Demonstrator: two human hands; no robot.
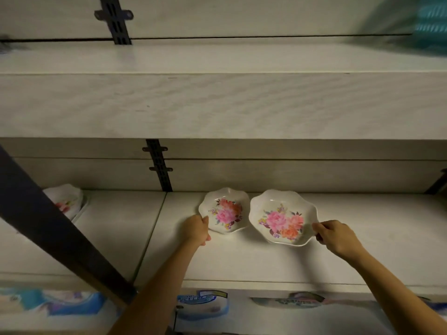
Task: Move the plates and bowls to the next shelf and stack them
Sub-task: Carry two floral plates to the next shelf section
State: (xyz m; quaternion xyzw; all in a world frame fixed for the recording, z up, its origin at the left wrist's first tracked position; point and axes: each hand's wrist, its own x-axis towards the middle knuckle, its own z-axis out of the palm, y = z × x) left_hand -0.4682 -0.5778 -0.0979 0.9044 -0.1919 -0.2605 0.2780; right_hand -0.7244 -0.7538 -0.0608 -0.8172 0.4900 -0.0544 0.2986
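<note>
Two white scalloped bowls with pink flower prints sit side by side on the lower shelf [242,262]. My left hand [197,229] grips the near-left rim of the smaller bowl [225,210]. The larger bowl [283,217] is held at its right rim by my right hand [336,235], thumb over the edge. The two bowls nearly touch. A stack of similar flowered dishes [66,200] stands on the adjoining shelf section at the far left, partly hidden behind a dark diagonal bracket.
A dark diagonal bracket [55,228] crosses the left side. The upper shelf [217,105] overhangs the bowls. Black slotted wall rails [158,165] stand behind. Packaged goods with blue labels [203,302] line the shelf below. A teal basket [430,22] sits top right.
</note>
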